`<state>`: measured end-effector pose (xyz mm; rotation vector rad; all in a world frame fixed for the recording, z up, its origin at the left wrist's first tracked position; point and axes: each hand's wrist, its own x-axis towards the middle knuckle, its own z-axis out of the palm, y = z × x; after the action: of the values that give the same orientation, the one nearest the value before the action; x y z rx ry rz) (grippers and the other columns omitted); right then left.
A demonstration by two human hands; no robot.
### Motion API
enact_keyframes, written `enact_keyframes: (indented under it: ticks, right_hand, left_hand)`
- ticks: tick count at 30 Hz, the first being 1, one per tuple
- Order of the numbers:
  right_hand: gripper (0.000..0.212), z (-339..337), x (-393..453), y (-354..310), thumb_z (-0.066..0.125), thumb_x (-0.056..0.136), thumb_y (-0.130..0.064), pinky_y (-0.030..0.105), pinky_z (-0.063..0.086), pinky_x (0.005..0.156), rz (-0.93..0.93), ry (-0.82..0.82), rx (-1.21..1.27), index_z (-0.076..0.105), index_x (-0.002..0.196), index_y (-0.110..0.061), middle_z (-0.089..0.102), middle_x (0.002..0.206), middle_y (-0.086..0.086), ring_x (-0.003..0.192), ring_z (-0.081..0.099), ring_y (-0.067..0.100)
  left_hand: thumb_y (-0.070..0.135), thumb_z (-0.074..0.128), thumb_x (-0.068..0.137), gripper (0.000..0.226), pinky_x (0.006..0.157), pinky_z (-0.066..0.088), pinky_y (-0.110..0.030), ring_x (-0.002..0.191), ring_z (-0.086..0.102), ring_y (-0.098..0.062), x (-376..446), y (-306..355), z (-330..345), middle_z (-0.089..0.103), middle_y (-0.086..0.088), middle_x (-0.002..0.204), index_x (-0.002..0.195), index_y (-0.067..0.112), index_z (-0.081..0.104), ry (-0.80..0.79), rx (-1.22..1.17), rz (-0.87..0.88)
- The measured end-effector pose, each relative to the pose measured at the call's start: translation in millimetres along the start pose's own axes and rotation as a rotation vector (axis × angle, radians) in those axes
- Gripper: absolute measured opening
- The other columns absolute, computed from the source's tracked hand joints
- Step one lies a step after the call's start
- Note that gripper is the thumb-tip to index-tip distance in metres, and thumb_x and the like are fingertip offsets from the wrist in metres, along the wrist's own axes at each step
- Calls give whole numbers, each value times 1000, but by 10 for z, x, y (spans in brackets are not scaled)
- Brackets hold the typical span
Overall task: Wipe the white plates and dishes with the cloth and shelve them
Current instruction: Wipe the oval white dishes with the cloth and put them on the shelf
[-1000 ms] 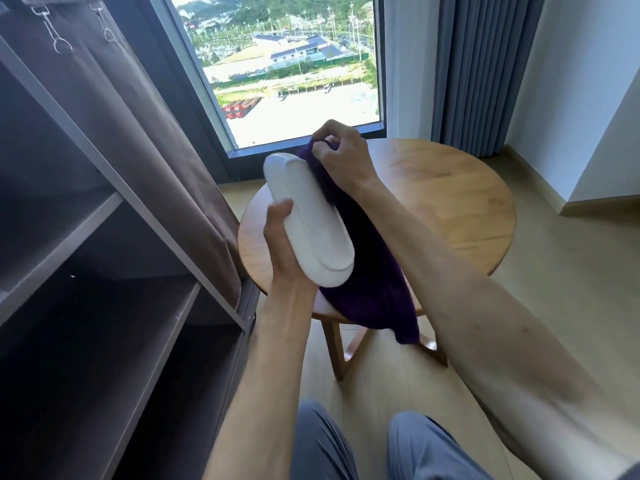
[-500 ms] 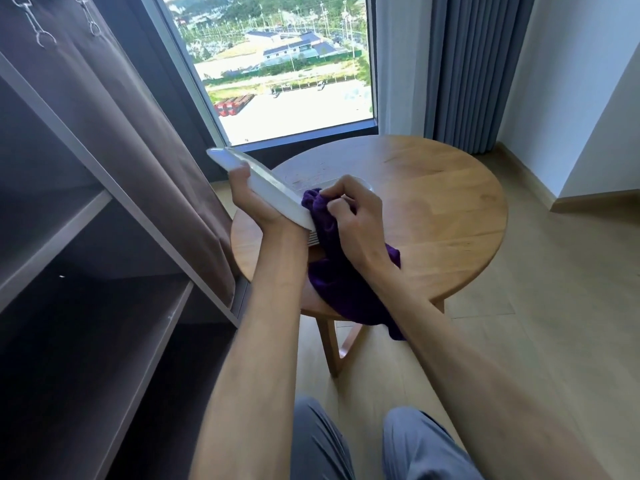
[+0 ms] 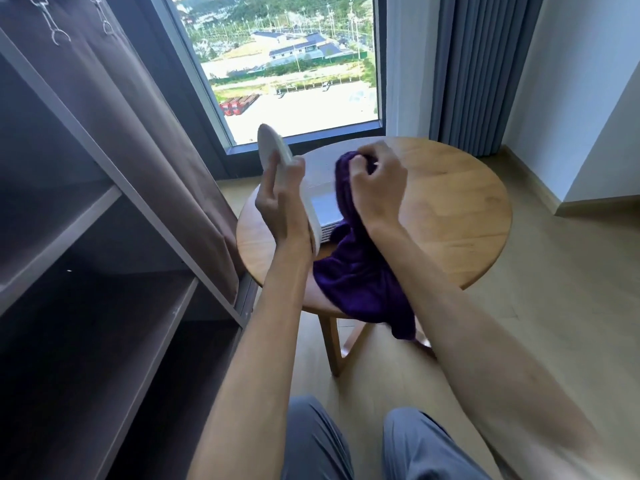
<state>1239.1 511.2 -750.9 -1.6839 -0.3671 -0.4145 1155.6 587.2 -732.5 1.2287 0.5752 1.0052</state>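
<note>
Two hands: left hand (image 3: 282, 206) holds plate (image 3: 273, 150) (edge-on); right hand (image 3: 377, 188) bunches cloth (image 3: 360, 282).

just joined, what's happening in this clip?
A seated person is wiping dishes. The left hand holds a white plate up on edge, over the near left part of the round wooden table. The right hand grips a bunched purple cloth, which hangs off the table's near edge. A stack of white dishes sits on the table between the hands. The dark shelf unit stands at left.
</note>
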Motion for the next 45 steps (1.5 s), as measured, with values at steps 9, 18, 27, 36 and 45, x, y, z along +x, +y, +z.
enact_keyframes:
  ticks: [9,18,27,36,45]
  right_hand:
    - [43,-128,200,289,40,102,-40,50,24,118,241,-67,-398,69,119,-13,50,146,15,142,37,31]
    - [35,-29,124,-153,48,98,-7,31,59,75,254,-372,446,64,120,-30,62,122,-2,109,61,22]
    - [36,402,-155,-521,41,90,-2,33,56,63,531,-174,752,48,118,-25,55,111,3,99,58,22]
    - [39,1045,-769,-1124,58,88,-39,41,59,82,469,-429,824,60,120,-18,59,112,7,110,60,26]
    - [46,1905,-1604,-2122,61,83,-58,40,50,97,353,-829,815,68,115,-26,63,115,-7,112,56,11]
  left_hand:
    - [55,75,62,70,112,38,-50,135,39,-33,18,-54,-83,38,-13,150,129,39,69,-298,860,495]
    - [70,75,69,93,125,6,-58,155,13,-38,169,48,-293,18,-21,165,152,41,45,-452,1237,700]
    - [55,90,69,130,122,34,-47,153,24,-27,-2,313,-1028,18,-12,168,164,16,9,-7,764,465]
    - [48,83,80,119,114,18,-9,142,24,8,-144,745,-1915,24,1,166,163,28,0,125,733,506]
    - [65,70,82,114,122,29,-51,148,31,-29,-290,1357,-3080,37,-12,160,164,14,9,669,1139,576]
